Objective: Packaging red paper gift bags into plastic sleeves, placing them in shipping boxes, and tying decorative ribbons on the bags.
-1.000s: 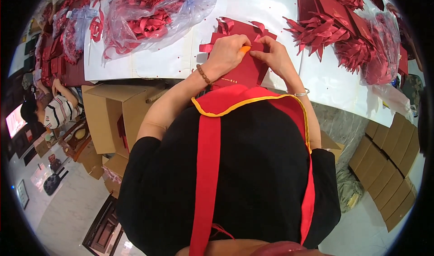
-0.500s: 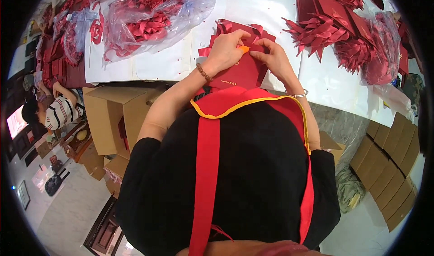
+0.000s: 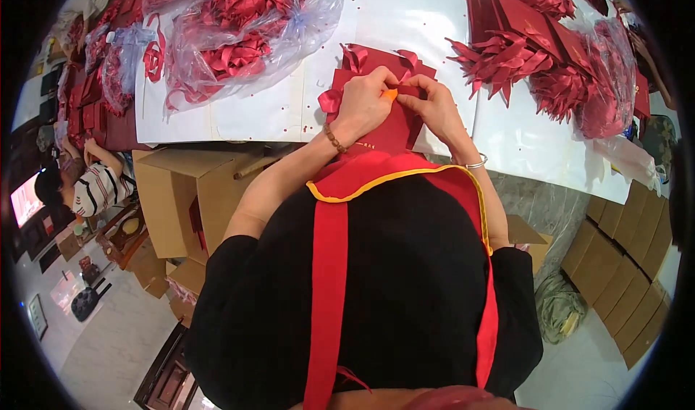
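Observation:
In front of me, flat dark red gift bags (image 3: 384, 136) with satin ribbon loops (image 3: 355, 56) lie on the white table. Over their upper part my left hand (image 3: 365, 106) is closed, thumb and fingers pinched together. A small orange piece (image 3: 392, 94) shows at its thumb tip. Close beside it, my right hand (image 3: 436, 111) pinches with thumb and forefinger near the same spot. What either pinch holds is too small to make out. Another ribbon loop (image 3: 330, 101) sticks out at the left of the bags.
Clear plastic bags of red ribbon (image 3: 239, 55) lie at the far left. Red bags with ribbon bunches (image 3: 517, 30) are piled at the right. An open cardboard box (image 3: 166, 207) stands below the table's left edge, stacked cartons (image 3: 615, 279) at the right. Another person (image 3: 98, 178) sits far left.
Both hands and the red bags appear slightly lower in the picture. The fingertips have come closer together, and the right hand's fingers are more closed.

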`<state>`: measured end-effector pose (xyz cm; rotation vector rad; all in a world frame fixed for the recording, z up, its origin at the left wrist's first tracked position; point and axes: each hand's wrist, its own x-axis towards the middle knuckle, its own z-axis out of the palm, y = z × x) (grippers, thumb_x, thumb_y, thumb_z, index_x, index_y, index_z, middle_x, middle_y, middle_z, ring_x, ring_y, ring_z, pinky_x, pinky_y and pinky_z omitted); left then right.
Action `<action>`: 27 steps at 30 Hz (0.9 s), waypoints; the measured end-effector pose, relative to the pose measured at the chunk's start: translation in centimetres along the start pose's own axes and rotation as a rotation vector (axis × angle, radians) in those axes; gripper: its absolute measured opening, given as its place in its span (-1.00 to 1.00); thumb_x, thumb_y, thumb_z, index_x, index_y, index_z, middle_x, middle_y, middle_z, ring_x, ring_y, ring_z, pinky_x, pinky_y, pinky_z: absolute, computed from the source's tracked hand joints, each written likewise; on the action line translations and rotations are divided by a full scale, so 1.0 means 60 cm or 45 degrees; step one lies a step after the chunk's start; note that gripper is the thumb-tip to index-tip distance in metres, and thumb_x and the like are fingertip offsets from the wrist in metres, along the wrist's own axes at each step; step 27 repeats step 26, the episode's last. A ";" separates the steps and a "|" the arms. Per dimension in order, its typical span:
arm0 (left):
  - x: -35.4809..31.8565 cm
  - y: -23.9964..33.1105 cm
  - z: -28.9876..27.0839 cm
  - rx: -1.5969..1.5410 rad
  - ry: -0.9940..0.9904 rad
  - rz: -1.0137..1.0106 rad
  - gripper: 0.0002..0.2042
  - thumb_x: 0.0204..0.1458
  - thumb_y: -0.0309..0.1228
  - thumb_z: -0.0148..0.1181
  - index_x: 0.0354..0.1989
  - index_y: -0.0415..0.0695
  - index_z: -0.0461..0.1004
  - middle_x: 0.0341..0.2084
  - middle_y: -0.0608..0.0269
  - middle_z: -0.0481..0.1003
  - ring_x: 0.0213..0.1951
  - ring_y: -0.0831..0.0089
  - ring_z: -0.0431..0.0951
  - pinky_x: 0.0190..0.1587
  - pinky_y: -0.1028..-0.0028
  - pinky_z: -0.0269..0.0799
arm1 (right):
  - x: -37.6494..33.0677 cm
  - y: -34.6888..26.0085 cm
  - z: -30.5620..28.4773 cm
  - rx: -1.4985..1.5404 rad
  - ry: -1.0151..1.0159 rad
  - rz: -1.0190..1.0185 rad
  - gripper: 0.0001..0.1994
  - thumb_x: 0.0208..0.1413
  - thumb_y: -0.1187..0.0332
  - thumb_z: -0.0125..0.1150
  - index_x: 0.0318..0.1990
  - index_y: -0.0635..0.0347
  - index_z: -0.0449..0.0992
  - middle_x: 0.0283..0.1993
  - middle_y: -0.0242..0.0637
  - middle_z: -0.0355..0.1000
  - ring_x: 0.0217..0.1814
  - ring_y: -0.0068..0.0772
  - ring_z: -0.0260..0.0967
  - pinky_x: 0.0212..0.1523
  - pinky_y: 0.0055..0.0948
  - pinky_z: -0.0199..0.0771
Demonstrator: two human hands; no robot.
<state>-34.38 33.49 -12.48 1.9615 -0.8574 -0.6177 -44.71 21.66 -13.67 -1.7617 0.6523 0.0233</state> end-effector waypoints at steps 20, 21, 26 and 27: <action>-0.002 -0.008 -0.003 0.291 -0.006 0.423 -0.82 -0.15 -0.56 0.03 -0.31 -0.16 0.29 -0.56 0.09 0.43 -0.48 0.14 0.46 -0.48 0.33 0.34 | -0.007 0.014 0.011 0.203 0.049 -0.036 -0.79 -0.05 0.48 0.16 -0.21 0.28 0.42 -0.46 -0.47 0.32 -0.43 -0.68 0.19 -0.42 -0.69 0.22; 0.004 -0.004 -0.014 0.223 -0.055 0.225 -0.77 -0.16 -0.55 0.07 -0.27 -0.17 0.31 -0.59 0.13 0.44 -0.52 0.26 0.47 -0.50 0.39 0.33 | -0.007 0.015 0.013 0.204 0.050 -0.035 -0.79 -0.05 0.48 0.16 -0.21 0.28 0.42 -0.46 -0.47 0.32 -0.43 -0.68 0.19 -0.42 -0.69 0.22; 0.014 -0.007 -0.027 -0.009 -0.164 -0.045 -0.73 -0.20 -0.51 0.09 -0.23 -0.15 0.33 -0.61 0.12 0.46 -0.47 0.20 0.49 -0.41 0.30 0.34 | -0.004 0.006 0.012 0.156 0.034 -0.102 -0.72 -0.03 0.46 0.16 -0.11 0.25 0.40 -0.36 -0.39 0.39 -0.35 -0.67 0.25 -0.35 -0.70 0.27; 0.014 -0.007 -0.027 -0.009 -0.164 -0.045 -0.73 -0.20 -0.51 0.09 -0.23 -0.15 0.33 -0.61 0.12 0.46 -0.47 0.20 0.49 -0.41 0.30 0.34 | -0.004 0.006 0.012 0.156 0.034 -0.102 -0.72 -0.03 0.46 0.16 -0.11 0.25 0.40 -0.36 -0.39 0.39 -0.35 -0.67 0.25 -0.35 -0.70 0.27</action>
